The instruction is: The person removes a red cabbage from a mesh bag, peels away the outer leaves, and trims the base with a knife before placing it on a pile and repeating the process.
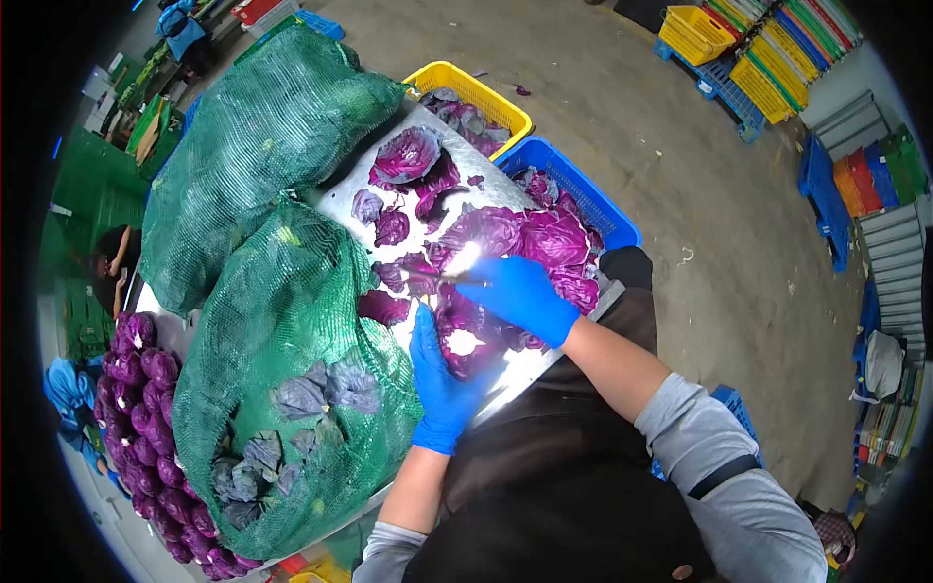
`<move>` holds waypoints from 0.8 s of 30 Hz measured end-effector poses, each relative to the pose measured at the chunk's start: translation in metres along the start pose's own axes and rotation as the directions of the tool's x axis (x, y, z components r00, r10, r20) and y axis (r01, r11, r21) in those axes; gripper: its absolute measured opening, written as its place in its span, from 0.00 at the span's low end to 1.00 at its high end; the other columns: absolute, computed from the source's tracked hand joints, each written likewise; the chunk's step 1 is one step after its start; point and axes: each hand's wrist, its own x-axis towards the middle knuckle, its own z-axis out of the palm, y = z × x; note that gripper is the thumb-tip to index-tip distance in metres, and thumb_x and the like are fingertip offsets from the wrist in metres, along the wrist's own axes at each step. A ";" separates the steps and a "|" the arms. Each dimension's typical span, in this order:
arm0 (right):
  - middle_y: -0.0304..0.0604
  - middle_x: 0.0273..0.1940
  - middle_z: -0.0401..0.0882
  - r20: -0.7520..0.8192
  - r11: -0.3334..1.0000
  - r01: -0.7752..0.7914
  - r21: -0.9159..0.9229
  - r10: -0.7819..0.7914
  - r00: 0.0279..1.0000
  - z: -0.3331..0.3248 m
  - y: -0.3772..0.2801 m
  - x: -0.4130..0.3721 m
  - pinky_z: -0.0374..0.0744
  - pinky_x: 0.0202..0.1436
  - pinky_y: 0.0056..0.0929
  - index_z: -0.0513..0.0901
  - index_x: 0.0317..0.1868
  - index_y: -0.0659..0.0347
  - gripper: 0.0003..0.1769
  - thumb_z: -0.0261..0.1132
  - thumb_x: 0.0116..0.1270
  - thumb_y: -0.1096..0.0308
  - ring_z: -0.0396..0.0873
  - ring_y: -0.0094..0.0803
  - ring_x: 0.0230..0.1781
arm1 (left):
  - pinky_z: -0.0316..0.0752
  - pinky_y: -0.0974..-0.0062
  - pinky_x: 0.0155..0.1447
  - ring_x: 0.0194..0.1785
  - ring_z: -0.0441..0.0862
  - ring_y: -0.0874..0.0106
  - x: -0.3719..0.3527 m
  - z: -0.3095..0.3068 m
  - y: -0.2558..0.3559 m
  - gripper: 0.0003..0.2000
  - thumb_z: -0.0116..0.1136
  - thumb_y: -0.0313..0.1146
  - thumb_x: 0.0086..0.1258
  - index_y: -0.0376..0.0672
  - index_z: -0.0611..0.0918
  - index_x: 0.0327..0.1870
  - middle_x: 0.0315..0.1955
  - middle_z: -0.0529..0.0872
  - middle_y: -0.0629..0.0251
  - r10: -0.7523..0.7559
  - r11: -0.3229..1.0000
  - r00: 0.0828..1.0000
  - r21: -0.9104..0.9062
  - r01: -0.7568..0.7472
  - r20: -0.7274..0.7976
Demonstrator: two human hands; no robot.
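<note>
In a blue glove, my right hand (525, 299) is closed around a knife (439, 279), its blade pointing left over the metal table (374, 146). My left hand (442, 387), also blue-gloved, cups a red cabbage (466, 325) from the near left side, thumb raised; its fingertips are blurred. Loose purple leaves (559, 238) lie heaped beyond and right of my hands. Farther back on the tabletop is a cupped piece of red cabbage (406, 155). Left of my left hand, an opened green mesh bag (292, 340) has several dull outer leaves inside.
A full green mesh bag (258, 146) lies at the back left. Trimmed red cabbages (146, 428) are piled at far left. Against the table's far right edge stand a blue crate (622, 231) and a yellow crate (523, 119), both containing leaves. Other people work at the left.
</note>
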 end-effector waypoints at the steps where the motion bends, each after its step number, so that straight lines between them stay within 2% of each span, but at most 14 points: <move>1: 0.45 0.32 0.84 -0.003 1.000 -0.003 0.002 0.003 1.000 -0.001 0.005 0.003 0.79 0.36 0.36 0.85 0.39 0.48 0.17 0.63 0.59 0.46 0.82 0.43 0.30 | 0.57 0.64 0.71 0.67 0.62 0.57 0.002 -0.002 0.003 0.56 0.80 0.36 0.35 0.33 0.57 0.69 0.65 0.63 0.50 0.028 0.999 0.999 -0.035 -0.026 0.030; 3: 0.44 0.31 0.84 -0.060 0.978 -0.102 0.184 0.114 0.992 -0.006 0.021 0.007 0.79 0.36 0.34 0.85 0.37 0.52 0.17 0.63 0.59 0.48 0.83 0.39 0.28 | 0.57 0.64 0.71 0.68 0.62 0.58 0.000 0.000 0.001 0.55 0.80 0.35 0.35 0.34 0.58 0.69 0.66 0.63 0.51 0.038 0.998 0.999 -0.057 -0.036 0.028; 4: 0.40 0.21 0.79 -0.141 0.958 -0.090 0.272 0.132 0.981 0.007 0.054 0.016 0.74 0.24 0.30 0.83 0.35 0.59 0.18 0.57 0.68 0.53 0.76 0.26 0.19 | 0.56 0.65 0.71 0.68 0.62 0.58 -0.004 0.003 -0.006 0.56 0.80 0.34 0.34 0.34 0.58 0.69 0.66 0.63 0.52 -0.016 0.994 1.000 -0.112 0.017 0.012; 5: 0.40 0.21 0.79 -0.137 0.959 -0.092 0.268 0.133 0.982 -0.011 0.039 0.009 0.74 0.24 0.30 0.83 0.35 0.59 0.18 0.57 0.68 0.53 0.76 0.26 0.19 | 0.56 0.65 0.71 0.67 0.63 0.59 -0.007 0.005 -0.011 0.56 0.80 0.34 0.33 0.34 0.58 0.69 0.66 0.63 0.52 -0.077 0.983 0.997 -0.165 0.075 -0.003; 7: 0.42 0.20 0.78 0.199 0.922 -0.254 0.294 0.201 0.959 -0.042 0.012 -0.008 0.72 0.18 0.27 0.82 0.39 0.61 0.17 0.60 0.67 0.53 0.75 0.26 0.16 | 0.62 0.61 0.67 0.63 0.67 0.54 -0.005 0.005 -0.012 0.55 0.80 0.41 0.39 0.31 0.56 0.68 0.60 0.67 0.48 -0.071 0.991 0.997 -0.112 0.070 0.000; 8: 0.41 0.20 0.77 0.220 0.752 -0.224 0.620 0.107 0.970 -0.015 0.028 -0.021 0.68 0.13 0.25 0.80 0.46 0.62 0.20 0.63 0.65 0.54 0.72 0.26 0.13 | 0.64 0.63 0.65 0.61 0.69 0.57 0.001 0.003 -0.004 0.53 0.80 0.40 0.38 0.31 0.58 0.67 0.58 0.69 0.50 -0.143 0.961 0.989 -0.233 0.147 0.031; 9: 0.41 0.22 0.76 0.306 0.895 -0.336 0.293 0.245 0.920 -0.029 -0.016 -0.030 0.72 0.17 0.28 0.78 0.50 0.61 0.24 0.66 0.62 0.52 0.73 0.27 0.16 | 0.67 0.64 0.63 0.59 0.71 0.60 0.007 0.003 0.000 0.52 0.80 0.39 0.37 0.31 0.60 0.65 0.56 0.70 0.51 -0.205 0.912 0.977 -0.349 0.214 0.065; 10: 0.45 0.26 0.80 0.099 0.993 -0.037 0.113 0.026 0.995 -0.010 -0.012 -0.038 0.76 0.27 0.32 0.80 0.48 0.62 0.26 0.66 0.59 0.47 0.78 0.34 0.23 | 0.56 0.67 0.72 0.67 0.63 0.61 -0.004 0.009 -0.022 0.58 0.81 0.34 0.33 0.34 0.56 0.70 0.65 0.64 0.54 -0.163 0.975 0.986 -0.150 0.166 0.035; 11: 0.49 0.30 0.84 -0.060 0.964 0.233 -0.128 -0.242 0.969 0.000 -0.012 -0.040 0.80 0.37 0.36 0.82 0.45 0.62 0.29 0.66 0.57 0.43 0.83 0.42 0.31 | 0.56 0.67 0.72 0.67 0.63 0.61 -0.002 0.010 -0.020 0.58 0.81 0.34 0.33 0.34 0.56 0.70 0.65 0.64 0.54 -0.163 0.975 0.986 -0.149 0.167 0.036; 12: 0.49 0.30 0.84 -0.060 0.965 0.232 -0.126 -0.240 0.969 0.003 -0.010 -0.038 0.80 0.37 0.36 0.82 0.45 0.62 0.29 0.66 0.57 0.43 0.83 0.42 0.31 | 0.56 0.67 0.72 0.67 0.63 0.62 0.001 0.010 -0.015 0.58 0.81 0.34 0.33 0.34 0.56 0.70 0.65 0.64 0.54 -0.195 0.960 0.979 -0.194 0.201 0.052; 14: 0.52 0.32 0.83 0.144 0.990 -0.077 0.119 0.059 0.988 -0.002 -0.021 -0.034 0.79 0.38 0.38 0.82 0.49 0.60 0.27 0.66 0.57 0.47 0.83 0.46 0.34 | 0.56 0.67 0.72 0.68 0.62 0.62 0.005 0.005 -0.008 0.57 0.81 0.34 0.34 0.34 0.56 0.70 0.66 0.63 0.53 -0.232 0.942 0.970 -0.233 0.242 0.070; 16: 0.52 0.31 0.83 0.096 0.995 0.012 0.103 -0.022 0.995 0.015 -0.001 -0.037 0.80 0.37 0.37 0.82 0.48 0.59 0.25 0.66 0.57 0.49 0.83 0.45 0.32 | 0.68 0.70 0.64 0.60 0.70 0.66 0.009 -0.002 -0.003 0.48 0.78 0.29 0.40 0.34 0.60 0.66 0.58 0.69 0.56 -0.195 0.919 0.977 -0.332 0.212 0.084; 18: 0.51 0.30 0.83 0.042 0.992 0.101 0.073 -0.104 0.994 0.014 0.009 -0.042 0.80 0.36 0.37 0.82 0.48 0.58 0.24 0.66 0.58 0.51 0.83 0.44 0.31 | 0.66 0.69 0.66 0.62 0.68 0.65 0.001 -0.003 -0.017 0.51 0.78 0.30 0.40 0.34 0.57 0.67 0.60 0.67 0.54 -0.252 0.877 0.964 -0.399 0.266 0.089; 24: 0.45 0.29 0.83 0.101 0.940 -0.078 0.333 0.046 0.994 0.017 0.021 -0.050 0.80 0.30 0.32 0.80 0.53 0.55 0.20 0.65 0.59 0.60 0.84 0.38 0.27 | 0.59 0.67 0.71 0.67 0.63 0.64 -0.008 -0.001 -0.041 0.53 0.78 0.27 0.40 0.36 0.56 0.70 0.65 0.64 0.54 -0.381 0.834 0.918 -0.388 0.392 0.109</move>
